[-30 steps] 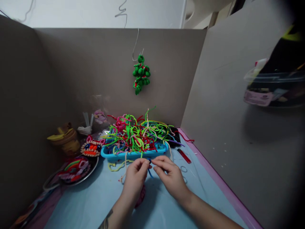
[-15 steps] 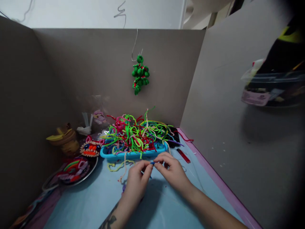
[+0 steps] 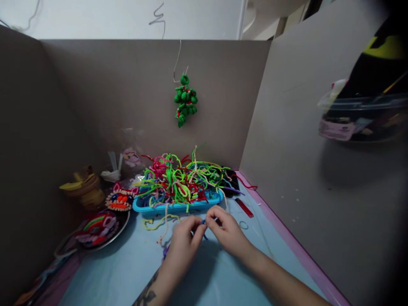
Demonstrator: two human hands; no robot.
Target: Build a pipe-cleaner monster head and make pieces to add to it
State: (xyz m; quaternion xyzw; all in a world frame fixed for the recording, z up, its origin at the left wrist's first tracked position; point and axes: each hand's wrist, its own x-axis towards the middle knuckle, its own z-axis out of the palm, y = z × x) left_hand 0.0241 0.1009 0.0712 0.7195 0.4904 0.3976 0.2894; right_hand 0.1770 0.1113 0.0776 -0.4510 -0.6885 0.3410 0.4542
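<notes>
Close together over the table, my left hand (image 3: 187, 233) and my right hand (image 3: 228, 228) pinch a short blue pipe cleaner (image 3: 203, 222) between their fingertips. Most of it is hidden by the fingers; a small blue end pokes out below. A bit of purple pipe cleaner (image 3: 165, 252) shows beside my left wrist, partly covered. Just beyond my hands stands a blue tray (image 3: 175, 208) heaped with pipe cleaners (image 3: 180, 182) in green, pink, red and other colours. A yellow-green pipe cleaner (image 3: 156, 227) and a pale peach one lie in front of it.
A red, flat tool (image 3: 245, 208) and a small ring (image 3: 244, 225) lie right of my hands. At left are a plate (image 3: 125, 227) with fuzzy ornaments and a brown pot (image 3: 91, 191). A green tree ornament (image 3: 185, 102) hangs on the grey partition (image 3: 127, 85).
My right fingertips have shifted slightly on the blue pipe cleaner, and its lower end shows a little further right. The whole view has drifted slightly.
</notes>
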